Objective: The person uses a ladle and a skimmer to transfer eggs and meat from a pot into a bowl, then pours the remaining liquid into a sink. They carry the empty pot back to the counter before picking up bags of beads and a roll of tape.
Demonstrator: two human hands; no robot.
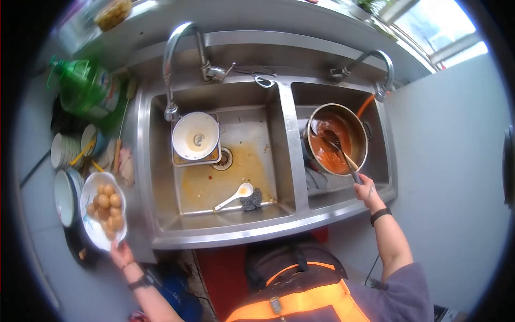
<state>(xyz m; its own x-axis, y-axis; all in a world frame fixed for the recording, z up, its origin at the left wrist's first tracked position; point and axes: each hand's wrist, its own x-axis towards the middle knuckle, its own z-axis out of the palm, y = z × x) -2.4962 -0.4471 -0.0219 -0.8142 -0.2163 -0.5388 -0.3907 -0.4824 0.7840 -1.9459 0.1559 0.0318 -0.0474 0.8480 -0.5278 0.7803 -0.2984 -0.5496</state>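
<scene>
At the left side of the counter, my left hand point(122, 254) grips the near rim of a white scalloped dish point(90, 228). Several brown eggs point(109, 200) are heaped in it. My right hand point(368, 190) is closed around the dark handle of a ladle point(333, 140), whose bowl dips into reddish-brown sauce point(326, 156). The sauce is in a metal pot point(360, 131) in the right sink basin. A pale wooden stick point(351, 162) lies alongside the ladle handle; its far end is hidden in the sauce.
In the left basin point(241, 121), a white bowl point(188, 134) sits on a small scale-like box below a faucet point(170, 80). A white spoon point(236, 196) and a scouring pad point(251, 199) lie nearby. Stacked bowls point(64, 150) and a green jug point(86, 88) stand left.
</scene>
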